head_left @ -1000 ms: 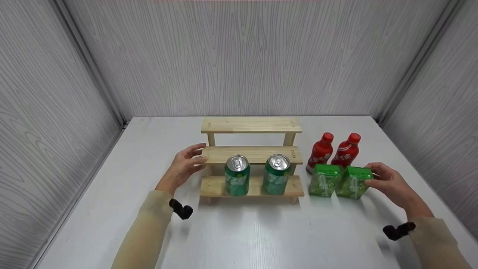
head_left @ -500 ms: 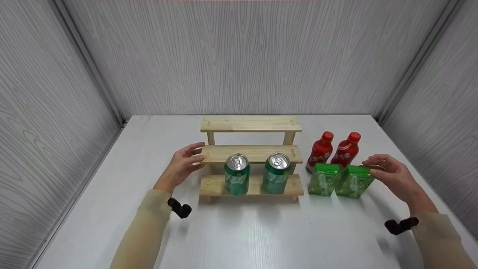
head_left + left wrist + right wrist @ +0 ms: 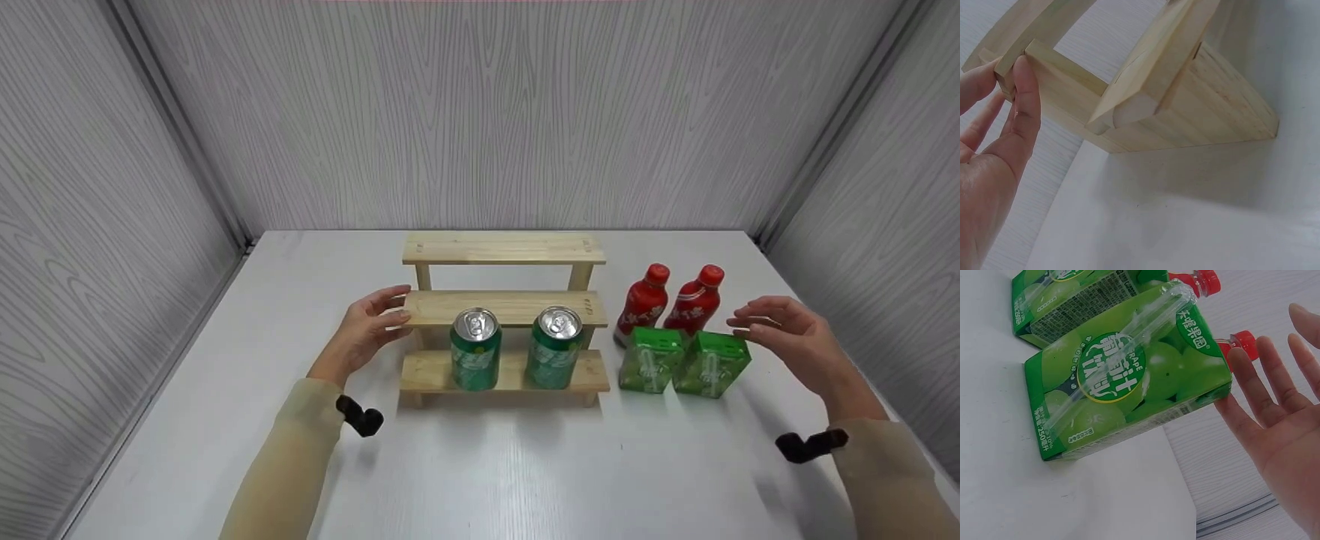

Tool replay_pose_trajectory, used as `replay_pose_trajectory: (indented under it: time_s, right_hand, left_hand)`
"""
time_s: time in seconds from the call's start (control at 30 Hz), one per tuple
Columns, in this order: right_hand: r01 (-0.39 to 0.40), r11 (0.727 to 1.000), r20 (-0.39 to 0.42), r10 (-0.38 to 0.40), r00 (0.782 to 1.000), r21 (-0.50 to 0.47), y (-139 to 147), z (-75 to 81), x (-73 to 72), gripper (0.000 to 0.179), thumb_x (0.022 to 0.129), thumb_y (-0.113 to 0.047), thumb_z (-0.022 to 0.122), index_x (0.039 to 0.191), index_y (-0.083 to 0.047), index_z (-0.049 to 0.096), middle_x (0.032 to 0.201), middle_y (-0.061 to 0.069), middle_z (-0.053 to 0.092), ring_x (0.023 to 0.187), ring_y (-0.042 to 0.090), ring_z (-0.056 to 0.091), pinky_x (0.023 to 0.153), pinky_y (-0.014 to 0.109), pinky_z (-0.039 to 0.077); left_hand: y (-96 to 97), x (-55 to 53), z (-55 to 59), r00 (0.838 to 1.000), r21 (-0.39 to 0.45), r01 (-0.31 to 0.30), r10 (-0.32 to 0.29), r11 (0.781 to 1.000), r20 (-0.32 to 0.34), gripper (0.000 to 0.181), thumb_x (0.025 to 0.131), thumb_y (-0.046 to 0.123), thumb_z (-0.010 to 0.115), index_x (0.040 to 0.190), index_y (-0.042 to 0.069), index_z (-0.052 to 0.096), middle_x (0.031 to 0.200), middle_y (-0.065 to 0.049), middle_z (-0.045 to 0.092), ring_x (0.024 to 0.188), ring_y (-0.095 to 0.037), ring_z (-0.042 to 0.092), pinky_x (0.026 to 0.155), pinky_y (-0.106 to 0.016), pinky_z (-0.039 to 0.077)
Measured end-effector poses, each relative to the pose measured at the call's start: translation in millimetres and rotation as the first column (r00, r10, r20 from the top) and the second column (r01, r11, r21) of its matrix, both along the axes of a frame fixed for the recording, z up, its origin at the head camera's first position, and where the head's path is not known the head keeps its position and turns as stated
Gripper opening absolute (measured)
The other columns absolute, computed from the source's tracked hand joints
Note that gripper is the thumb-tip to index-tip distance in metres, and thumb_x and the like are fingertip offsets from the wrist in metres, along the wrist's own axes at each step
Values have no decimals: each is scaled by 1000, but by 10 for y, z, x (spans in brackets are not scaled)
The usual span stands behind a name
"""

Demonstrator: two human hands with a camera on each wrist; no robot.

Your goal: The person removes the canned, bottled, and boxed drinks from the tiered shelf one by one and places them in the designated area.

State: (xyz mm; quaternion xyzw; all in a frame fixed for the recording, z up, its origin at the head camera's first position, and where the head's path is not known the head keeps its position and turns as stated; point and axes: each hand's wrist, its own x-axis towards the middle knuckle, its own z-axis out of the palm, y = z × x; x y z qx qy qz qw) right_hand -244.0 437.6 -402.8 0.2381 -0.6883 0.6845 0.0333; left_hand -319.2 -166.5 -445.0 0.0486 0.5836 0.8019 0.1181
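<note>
A three-tier wooden shelf [image 3: 504, 307] stands mid-table. My left hand [image 3: 365, 330] holds the left end of its middle board; in the left wrist view the thumb [image 3: 1026, 93] presses that board's edge with fingers on the other side. Beyond the shelf's right side stand two green grape juice boxes [image 3: 651, 361]. My right hand [image 3: 799, 341] is beside the right-hand juice box [image 3: 1129, 371], fingers spread and relaxed, gripping nothing. In the right wrist view the fingertips overlap the box's top corner.
Two green drink cans [image 3: 476, 360] stand side by side on the shelf's lowest board. Behind the juice boxes are two red bottles [image 3: 694, 301] with red caps. Grey wood-grain panels [image 3: 480, 112] wall the white table [image 3: 525, 472] at the back and sides.
My right hand has released the right-hand juice box and drawn back slightly up and to the right, its fingers opening. The left hand keeps its hold on the shelf.
</note>
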Motion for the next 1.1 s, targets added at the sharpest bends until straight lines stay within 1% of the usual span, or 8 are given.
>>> replay_pose_trajectory:
  time_s: [0.17,0.3,0.4,0.5,0.6,0.73,0.9,1.1]
  right_hand:
    - [-52,997,-50,49,998,-50,-65,72,-4,28,88,20,38,116,21,39,110,27,54,106,35,55,91,39,46]
    - [-97,992,-77,90,993,-84,-148,109,-6,27,87,22,36,115,22,39,109,29,52,106,38,54,91,41,45]
    - [-111,991,-77,106,991,-69,-218,120,-4,27,87,22,36,113,22,39,108,30,52,105,39,55,91,41,45]
    - [-130,990,-73,126,989,-50,-290,124,-4,26,87,22,37,113,22,39,108,30,52,105,37,55,90,42,46]
    - [-174,984,-83,170,982,-33,-361,117,-10,27,88,21,35,115,21,39,110,29,52,107,36,54,91,43,45]
    - [-260,965,-106,258,960,-14,-461,93,-16,31,88,22,32,118,20,38,114,29,51,108,36,53,93,44,44]
    - [-290,957,-89,289,953,-4,-622,84,6,31,89,20,34,120,19,38,116,31,50,108,36,53,93,43,44]
    - [-276,961,-50,276,960,13,-844,100,37,34,89,17,38,123,17,37,119,31,50,111,36,53,91,44,44]
  left_hand:
    - [-6,11,-11,1000,17,-7,7,1000,-1,59,78,-2,72,132,1,48,121,-14,47,90,-20,58,73,-30,53]
    - [-11,19,-24,1000,32,-8,8,999,10,61,78,-3,71,134,0,45,120,-13,46,87,-18,59,72,-29,53]
    - [-12,17,-29,1000,33,-6,5,999,11,64,79,-3,70,136,-2,42,121,-13,46,87,-18,59,71,-28,52]
    - [-7,6,-30,1000,32,-14,13,999,14,62,78,-3,71,135,0,44,122,-13,46,88,-19,59,72,-29,53]
    - [3,-7,-27,1000,29,-14,13,999,13,61,78,-2,71,134,1,46,123,-13,46,90,-19,58,73,-30,52]
    - [17,-11,-29,1000,25,-10,9,1000,9,63,79,-1,71,135,2,44,123,-12,45,91,-19,57,75,-30,52]
    - [15,-7,-30,1000,21,-14,14,1000,15,64,79,-1,71,136,2,43,123,-12,45,92,-19,57,75,-31,52]
    - [0,-5,-25,1000,20,-10,10,1000,13,66,79,-1,72,137,1,41,122,-12,45,91,-19,57,75,-31,52]
